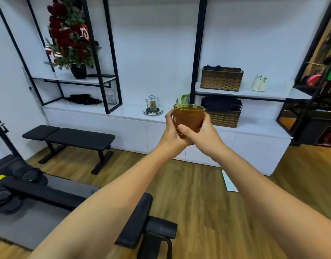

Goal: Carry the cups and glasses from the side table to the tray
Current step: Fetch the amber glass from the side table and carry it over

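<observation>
Both hands hold one amber glass cup (188, 115) out in front of me at arm's length, upright. My left hand (170, 131) wraps its left side and underside. My right hand (198, 131) curls round its right side, thumb across the front. Behind it, on the white counter (129, 111), stands a round tray (153, 112) with a wire cup rack and one small amber glass (153, 106) on it. The side table is not in view.
A black weight bench (71, 137) stands on the wooden floor at left. Black gym equipment (20, 184) and a padded bar (138, 219) lie close below my arms. Wicker baskets (221, 78) sit on the right shelves; a flower vase (78, 71) stands on the left shelf.
</observation>
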The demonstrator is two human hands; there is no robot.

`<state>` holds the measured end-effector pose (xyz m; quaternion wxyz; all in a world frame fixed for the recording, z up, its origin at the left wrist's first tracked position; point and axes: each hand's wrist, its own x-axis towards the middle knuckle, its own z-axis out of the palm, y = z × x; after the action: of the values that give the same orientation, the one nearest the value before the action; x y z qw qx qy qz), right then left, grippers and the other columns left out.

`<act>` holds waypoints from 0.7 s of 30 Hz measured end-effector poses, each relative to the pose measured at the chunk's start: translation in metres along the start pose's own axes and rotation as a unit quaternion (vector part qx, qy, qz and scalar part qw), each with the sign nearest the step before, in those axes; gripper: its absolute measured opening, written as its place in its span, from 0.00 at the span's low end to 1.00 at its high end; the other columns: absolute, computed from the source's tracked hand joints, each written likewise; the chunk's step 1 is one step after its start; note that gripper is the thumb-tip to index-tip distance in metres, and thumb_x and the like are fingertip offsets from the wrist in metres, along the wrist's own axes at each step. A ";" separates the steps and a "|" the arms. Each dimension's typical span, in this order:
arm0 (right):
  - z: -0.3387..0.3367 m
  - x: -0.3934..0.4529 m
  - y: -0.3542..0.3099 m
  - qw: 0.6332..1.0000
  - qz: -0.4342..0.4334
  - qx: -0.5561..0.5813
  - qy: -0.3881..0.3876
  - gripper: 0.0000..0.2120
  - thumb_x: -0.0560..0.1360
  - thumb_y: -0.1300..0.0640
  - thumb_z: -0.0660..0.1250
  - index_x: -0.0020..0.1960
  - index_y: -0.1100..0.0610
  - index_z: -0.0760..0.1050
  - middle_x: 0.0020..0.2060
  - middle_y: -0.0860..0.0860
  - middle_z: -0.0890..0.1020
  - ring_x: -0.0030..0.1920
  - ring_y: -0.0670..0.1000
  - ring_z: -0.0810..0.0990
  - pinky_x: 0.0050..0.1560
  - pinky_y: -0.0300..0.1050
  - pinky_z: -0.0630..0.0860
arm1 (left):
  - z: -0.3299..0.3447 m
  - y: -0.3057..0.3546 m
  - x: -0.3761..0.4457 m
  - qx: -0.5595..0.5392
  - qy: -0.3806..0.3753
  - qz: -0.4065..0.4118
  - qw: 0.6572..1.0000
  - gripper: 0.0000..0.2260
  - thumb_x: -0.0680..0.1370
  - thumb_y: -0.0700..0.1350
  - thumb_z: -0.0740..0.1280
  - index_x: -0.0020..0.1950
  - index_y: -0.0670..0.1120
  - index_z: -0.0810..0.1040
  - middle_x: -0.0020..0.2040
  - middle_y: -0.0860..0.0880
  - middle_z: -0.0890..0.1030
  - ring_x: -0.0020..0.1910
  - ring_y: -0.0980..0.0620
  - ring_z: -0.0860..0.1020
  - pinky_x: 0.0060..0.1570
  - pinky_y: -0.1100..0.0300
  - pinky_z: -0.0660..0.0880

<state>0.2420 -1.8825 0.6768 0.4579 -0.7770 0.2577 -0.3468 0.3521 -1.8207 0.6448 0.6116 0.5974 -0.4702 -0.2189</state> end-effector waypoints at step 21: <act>-0.087 0.425 0.186 0.995 -0.021 0.008 -0.093 0.35 0.72 0.46 0.77 0.72 0.53 0.65 0.59 0.45 0.77 0.58 0.46 0.78 0.56 0.40 0.76 | 0.080 -0.140 0.404 0.003 0.125 -0.009 0.992 0.44 0.70 0.35 0.77 0.78 0.53 0.56 0.65 0.53 0.78 0.57 0.60 0.82 0.51 0.63 0.80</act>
<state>0.4255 -2.3174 0.6694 0.4788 -0.8073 0.1946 -0.2849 0.5135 -2.2249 0.6276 0.6620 0.6260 -0.3854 -0.1462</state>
